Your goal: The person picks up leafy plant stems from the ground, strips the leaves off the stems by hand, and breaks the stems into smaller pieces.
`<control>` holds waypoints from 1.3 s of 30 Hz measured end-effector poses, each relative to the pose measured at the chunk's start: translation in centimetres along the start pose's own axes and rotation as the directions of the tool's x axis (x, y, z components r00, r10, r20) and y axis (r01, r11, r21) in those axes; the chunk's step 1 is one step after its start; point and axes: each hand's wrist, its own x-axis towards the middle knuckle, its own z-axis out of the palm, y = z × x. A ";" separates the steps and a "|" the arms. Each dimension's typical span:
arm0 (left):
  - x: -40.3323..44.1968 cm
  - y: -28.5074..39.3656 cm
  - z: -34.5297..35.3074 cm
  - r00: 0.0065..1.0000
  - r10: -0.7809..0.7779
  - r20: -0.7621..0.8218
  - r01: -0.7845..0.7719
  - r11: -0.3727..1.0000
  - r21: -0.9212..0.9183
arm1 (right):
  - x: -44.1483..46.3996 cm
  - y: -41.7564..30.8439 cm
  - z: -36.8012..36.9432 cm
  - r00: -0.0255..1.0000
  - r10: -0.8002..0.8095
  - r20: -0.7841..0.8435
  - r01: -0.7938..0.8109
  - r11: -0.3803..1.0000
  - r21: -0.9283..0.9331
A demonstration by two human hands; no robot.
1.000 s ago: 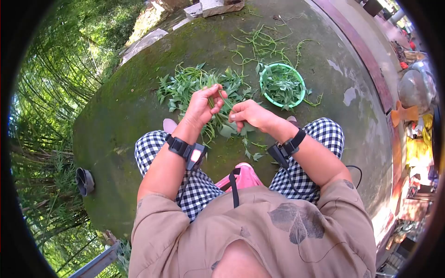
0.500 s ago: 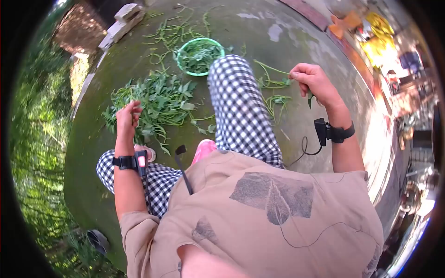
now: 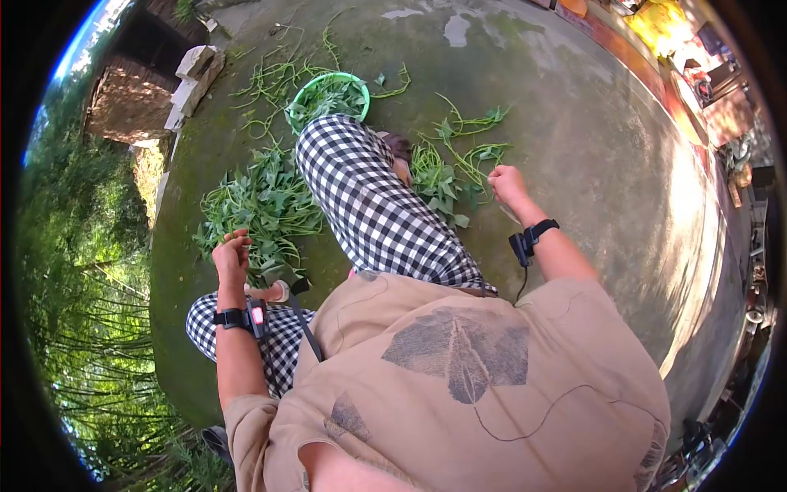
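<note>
Over the front edge of a large heap of leafy green stems is my left hand, its fingers curled; whether they hold anything is too small to tell. My right hand is closed beside the right end of a smaller bunch of leafy stems, which lies on the ground beyond my right knee. What its fingers grip, if anything, I cannot make out. A round green-rimmed basket with leaves in it stands beyond my checked trouser leg, which partly hides it.
Bare thin stems lie scattered left of the basket on the mossy concrete ground. Pale stone blocks sit at the upper left. Bamboo and bushes fill the left side. A reddish ledge runs along the upper right.
The view has turned to the right. My hands have parted from above the heap, the right one swinging out to the smaller bunch and lower. My right knee now points toward the basket.
</note>
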 end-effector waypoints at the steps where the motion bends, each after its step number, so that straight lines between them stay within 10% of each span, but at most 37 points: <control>1: -1.2 0.7 0.9 1.000 -0.007 0.026 0.008 0.999 -0.033 | 0.9 0.6 1.6 0.999 -0.023 -0.034 0.023 1.000 -0.021; 13: -2.5 -1.5 1.5 0.991 -0.066 0.114 0.080 0.989 -0.126 | 5.7 1.0 15.2 0.989 0.150 -0.018 -0.148 0.985 0.093; 20: -2.0 -5.5 -0.8 0.959 -0.283 -0.006 0.283 0.959 -0.007 | 4.6 -2.4 15.6 0.984 0.155 0.090 -0.114 0.929 -0.352; 39: -2.5 -9.0 4.1 0.782 -0.622 0.050 0.595 0.767 0.241 | 19.3 3.4 16.3 0.916 0.183 0.357 -0.128 0.977 -0.172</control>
